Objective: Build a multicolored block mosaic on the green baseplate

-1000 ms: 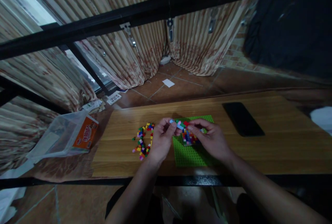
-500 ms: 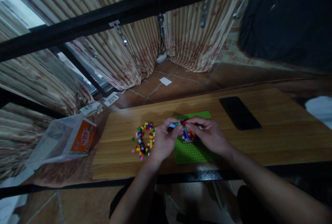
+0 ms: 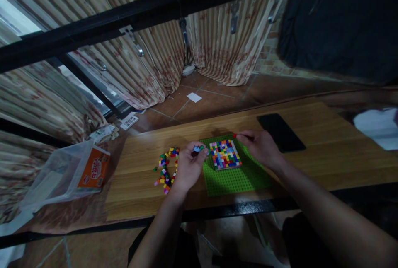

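A green studded baseplate [image 3: 236, 183] lies on the wooden table, carrying a square block of multicoloured toy bricks [image 3: 225, 154]. My left hand [image 3: 190, 163] is at the plate's left edge, its thumb and fingers closed on a few small bricks [image 3: 199, 148], light blue and green. Above the plate's far right part, my right hand [image 3: 260, 147] pinches a small red brick [image 3: 234, 135] at its fingertips. Loose bricks [image 3: 164, 172] in several colours lie in a rough ring left of my left hand, which partly hides them.
A black phone-like slab [image 3: 281, 132] lies on the table [image 3: 329, 152] to the right. On the left, a clear plastic bin [image 3: 59, 177] with an orange label stands beyond the table's end. Curtains and a dark metal bar are at the back.
My hands have moved apart, uncovering the brick square. The right one has gone up and right with a red brick; the left still holds its bricks. The view has shifted slightly.
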Available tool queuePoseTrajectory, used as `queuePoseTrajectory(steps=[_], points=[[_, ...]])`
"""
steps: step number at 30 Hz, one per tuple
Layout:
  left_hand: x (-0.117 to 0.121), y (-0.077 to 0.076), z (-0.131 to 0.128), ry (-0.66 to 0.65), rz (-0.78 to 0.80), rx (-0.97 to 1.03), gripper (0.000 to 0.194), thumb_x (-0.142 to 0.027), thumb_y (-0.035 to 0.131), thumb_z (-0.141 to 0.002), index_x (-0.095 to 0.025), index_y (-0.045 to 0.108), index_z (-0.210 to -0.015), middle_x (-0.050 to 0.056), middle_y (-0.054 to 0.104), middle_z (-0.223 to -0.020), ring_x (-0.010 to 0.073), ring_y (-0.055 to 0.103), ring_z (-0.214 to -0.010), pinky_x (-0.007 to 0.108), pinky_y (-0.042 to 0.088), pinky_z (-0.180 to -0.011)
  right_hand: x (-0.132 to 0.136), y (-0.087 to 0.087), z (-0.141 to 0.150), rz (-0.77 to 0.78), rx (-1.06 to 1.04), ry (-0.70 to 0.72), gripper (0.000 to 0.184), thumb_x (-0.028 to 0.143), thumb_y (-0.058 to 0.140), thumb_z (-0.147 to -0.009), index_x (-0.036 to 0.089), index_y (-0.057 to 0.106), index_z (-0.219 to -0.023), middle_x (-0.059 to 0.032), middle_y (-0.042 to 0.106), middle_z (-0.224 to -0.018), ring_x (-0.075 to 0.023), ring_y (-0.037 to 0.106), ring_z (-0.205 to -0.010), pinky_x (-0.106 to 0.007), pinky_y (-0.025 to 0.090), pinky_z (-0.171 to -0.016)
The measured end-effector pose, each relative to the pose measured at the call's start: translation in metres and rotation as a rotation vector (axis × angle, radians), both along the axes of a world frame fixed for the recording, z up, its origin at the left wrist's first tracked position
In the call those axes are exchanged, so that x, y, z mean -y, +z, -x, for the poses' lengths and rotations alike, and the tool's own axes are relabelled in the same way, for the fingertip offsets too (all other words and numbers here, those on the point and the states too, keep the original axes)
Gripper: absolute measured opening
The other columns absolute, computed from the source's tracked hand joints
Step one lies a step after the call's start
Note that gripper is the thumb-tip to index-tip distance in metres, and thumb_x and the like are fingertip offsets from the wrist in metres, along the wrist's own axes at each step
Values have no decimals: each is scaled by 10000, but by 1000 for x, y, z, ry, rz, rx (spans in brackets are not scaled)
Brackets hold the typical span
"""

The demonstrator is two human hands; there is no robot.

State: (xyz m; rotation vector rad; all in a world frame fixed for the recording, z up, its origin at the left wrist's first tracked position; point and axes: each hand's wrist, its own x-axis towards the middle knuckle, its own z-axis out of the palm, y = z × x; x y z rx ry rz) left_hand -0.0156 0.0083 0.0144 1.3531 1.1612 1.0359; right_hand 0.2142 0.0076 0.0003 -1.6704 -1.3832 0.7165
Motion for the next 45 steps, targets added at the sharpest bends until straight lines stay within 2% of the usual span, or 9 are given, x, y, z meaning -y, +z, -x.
queuePoseTrajectory(steps=[3,7,16,21,27,32,36,40,45], points=[[-1,-2,1,-15,1,-45,150,-293,682,-771,-161,620,-807,-22,593,-663,110,541,-615,210,417,-580,1,-3,3,6,151,60,258,339,561,-850,198,773,-891,-67,772,-917,-242,700,-857,-345,503,-783],[-2,-3,1,-25,10,-82,131,-275,671,-765,-158,622,-795,-30,562,-639,103,498,-595,211,387,-572,0,-2,3,19,222,83,271,345,545,-866,199,767,-920,-66,771,-931,-228,696,-838,-335,501,-770],[-1,-4,2,-70,-17,-143,105,-262,646,-787,-159,625,-789,-26,563,-648,107,487,-606,219,374,-583,3,3,12,75,351,34,243,329,574,-843,194,773,-878,-65,767,-849,-225,685,-755,-333,484,-710],[-1,-8,3,-71,-24,-155,129,-283,682,-774,-164,635,-791,-24,575,-650,114,503,-613,224,385,-588,4,6,14,154,267,16,200,348,648,-794,202,772,-849,-46,766,-812,-205,679,-711,-312,476,-681],[-1,-8,4,-71,-32,-146,134,-289,690,-770,-168,635,-790,-27,578,-656,111,505,-609,221,388,-585,1,0,5,140,203,76,251,421,665,-765,209,766,-855,-38,762,-795,-193,669,-690,-305,475,-657],[-1,-3,3,-71,-20,-163,142,-291,698,-761,-166,634,-783,-25,580,-647,115,518,-614,224,386,-596,-1,-5,-7,114,184,144,333,485,581,-822,203,757,-839,-35,743,-742,-186,650,-671,-299,450,-630],[0,-2,3,-66,-18,-155,129,-280,688,-768,-168,624,-772,-31,566,-638,110,504,-602,221,379,-589,-7,-10,-12,149,84,71,384,493,524,-845,177,720,-752,-34,693,-633,-165,600,-562,-288,425,-554],[0,-3,2,-69,-26,-161,88,-250,655,-786,-168,628,-772,-30,569,-646,108,504,-603,218,380,-587,-12,-16,-7,178,-77,49,361,481,545,-831,166,720,-803,-61,730,-768,-164,622,-612,-288,462,-588],[-1,-7,4,-82,-61,-178,69,-235,638,-799,-168,626,-791,-31,562,-657,107,493,-611,216,375,-591,-15,-21,4,199,-129,93,411,542,551,-810,164,710,-787,-29,673,-644,-166,595,-594,-282,444,-571]])
